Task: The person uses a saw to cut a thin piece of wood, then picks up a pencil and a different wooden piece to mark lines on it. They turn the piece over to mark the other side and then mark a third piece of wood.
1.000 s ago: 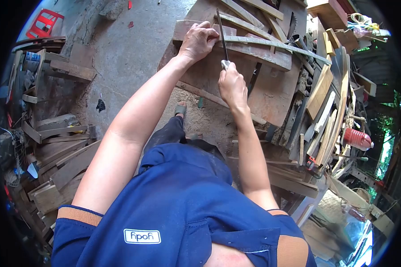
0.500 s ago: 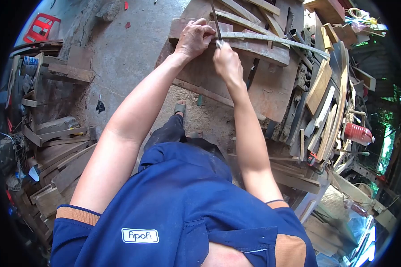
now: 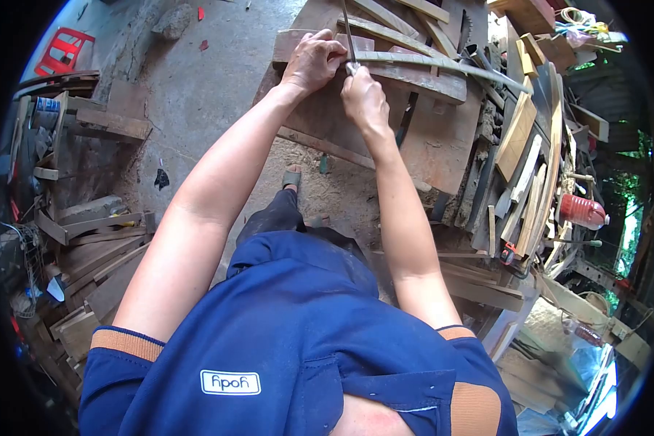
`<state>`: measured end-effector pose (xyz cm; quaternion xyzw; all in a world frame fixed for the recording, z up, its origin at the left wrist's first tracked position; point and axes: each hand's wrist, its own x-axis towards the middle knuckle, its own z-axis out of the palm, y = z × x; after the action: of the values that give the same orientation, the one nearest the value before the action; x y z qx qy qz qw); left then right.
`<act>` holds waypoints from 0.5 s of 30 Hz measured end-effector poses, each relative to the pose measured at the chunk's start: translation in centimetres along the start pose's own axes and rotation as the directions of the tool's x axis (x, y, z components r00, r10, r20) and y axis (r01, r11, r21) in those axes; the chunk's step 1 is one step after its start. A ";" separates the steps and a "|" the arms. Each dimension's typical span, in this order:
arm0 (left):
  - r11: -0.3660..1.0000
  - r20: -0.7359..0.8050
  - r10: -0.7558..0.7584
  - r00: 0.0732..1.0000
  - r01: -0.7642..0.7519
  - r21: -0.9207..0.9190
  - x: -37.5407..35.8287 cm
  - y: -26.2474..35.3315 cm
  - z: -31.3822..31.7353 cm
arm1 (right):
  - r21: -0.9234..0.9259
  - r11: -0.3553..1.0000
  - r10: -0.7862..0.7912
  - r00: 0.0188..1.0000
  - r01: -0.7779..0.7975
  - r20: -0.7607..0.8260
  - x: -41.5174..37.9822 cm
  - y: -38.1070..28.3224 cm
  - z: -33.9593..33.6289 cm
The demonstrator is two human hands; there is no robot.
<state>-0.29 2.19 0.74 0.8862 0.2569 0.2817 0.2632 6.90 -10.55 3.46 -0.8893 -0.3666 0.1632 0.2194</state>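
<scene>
My right hand (image 3: pixel 365 96) is closed around the near end of a long, narrow, dark blade-like tool (image 3: pixel 349 33), which points away from me. It shows too thin to tell its exact kind. The tool crosses the left part of a pale, slightly curved wood strip (image 3: pixel 443 64). Left of the crossing, my left hand (image 3: pixel 314 62) has its fingers bent and pinched at the strip's end. Under the strip lies a thick wood block (image 3: pixel 421 85) on a brown wooden work surface (image 3: pixel 443 145).
Several loose wood strips (image 3: pixel 385 35) lie beyond my hands. Offcuts (image 3: pixel 517 142) and a red plastic bottle (image 3: pixel 583 211) crowd the right side. Scrap boards (image 3: pixel 112 123) are piled at left, near a red plastic chair (image 3: pixel 65 51). Sawdust (image 3: pixel 327 182) covers the floor near my foot.
My right hand and the tool have shifted slightly left and away from me. The left hand keeps its place at the strip, and the whole view has moved a little.
</scene>
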 end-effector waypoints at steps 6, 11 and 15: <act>1.000 -0.023 0.012 1.000 -0.012 0.003 -0.2 0.3 -0.1 | -0.012 0.999 0.047 0.997 -0.046 0.056 -5.2 2.0 -1.6; 0.999 -0.045 0.006 0.999 -0.008 -0.046 -0.3 1.0 0.2 | 0.465 0.850 0.039 0.910 -0.247 0.412 -4.4 2.9 -6.0; 0.998 -0.061 0.064 0.996 -0.065 -0.018 -0.6 0.7 0.3 | 0.573 0.694 0.059 0.828 -0.436 0.557 -3.8 4.0 -4.9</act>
<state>-0.26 1.23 0.74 0.8825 0.2331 0.3194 0.2547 8.82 -17.17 6.09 -0.7148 -0.1963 0.5379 0.4015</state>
